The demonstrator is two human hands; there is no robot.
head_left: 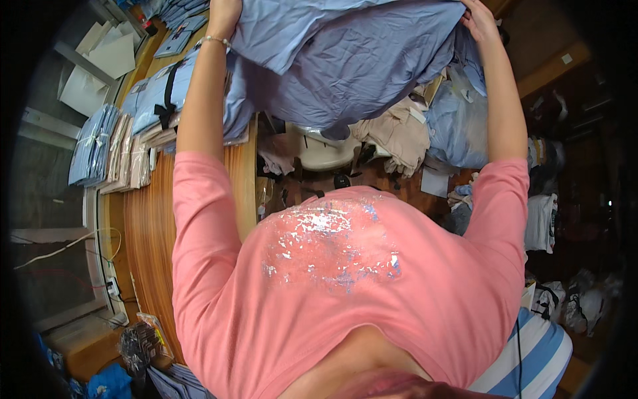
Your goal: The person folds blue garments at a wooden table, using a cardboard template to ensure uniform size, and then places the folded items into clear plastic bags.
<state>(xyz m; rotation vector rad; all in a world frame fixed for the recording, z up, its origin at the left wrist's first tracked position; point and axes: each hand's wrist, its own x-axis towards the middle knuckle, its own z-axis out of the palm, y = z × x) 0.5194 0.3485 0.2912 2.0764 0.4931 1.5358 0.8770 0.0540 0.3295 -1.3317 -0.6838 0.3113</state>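
Observation:
Both my arms reach up and forward, in pink sleeves. My left hand [224, 14], with a thin bracelet at the wrist, grips the left edge of a large light blue garment [345, 60]. My right hand [480, 21] holds the same garment at its right edge. The cloth hangs spread and creased between the two hands, above a wooden table [149, 226]. The fingers of the left hand are partly cut off by the top of the picture.
Stacks of folded blue garments in clear bags [93, 143] lie at the table's left. A beige cloth pile [399, 136] and a bagged blue garment [458, 126] sit on the right. A white seat [322, 151] stands below the cloth. Clothes heaps [541, 219] fill the floor at right.

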